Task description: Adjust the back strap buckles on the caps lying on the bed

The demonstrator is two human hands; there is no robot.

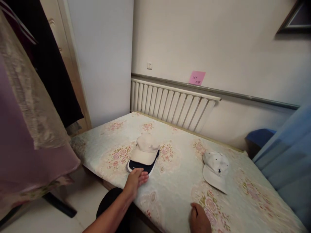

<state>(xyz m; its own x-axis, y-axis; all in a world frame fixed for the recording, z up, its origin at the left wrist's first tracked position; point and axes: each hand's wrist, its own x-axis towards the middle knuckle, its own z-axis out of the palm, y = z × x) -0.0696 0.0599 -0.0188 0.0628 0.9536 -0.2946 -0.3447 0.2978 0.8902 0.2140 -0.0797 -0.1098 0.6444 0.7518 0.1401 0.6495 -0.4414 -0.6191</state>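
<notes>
A beige baseball cap (145, 149) sits on top of a stack on the bed. Under its brim the navy brim (139, 166) of another cap sticks out, with white and grey brim edges below that. My left hand (136, 182) is at the front of these brims, fingers stretched out and apart from the thumb. Its thumb side overlaps the navy brim; whether it touches is unclear. My right hand (200, 219) rests low over the bed with its fingers curled in, and nothing shows in it. Beyond it lies a white cap (216, 166) with a small dark logo, brim toward me.
The bed (177, 191) has a pale floral cover. Behind it are a white radiator (167, 100) and a pink note (196, 77) on the wall. Clothes (36, 97) hang at the left, and a light blue curtain (289, 155) hangs at the right.
</notes>
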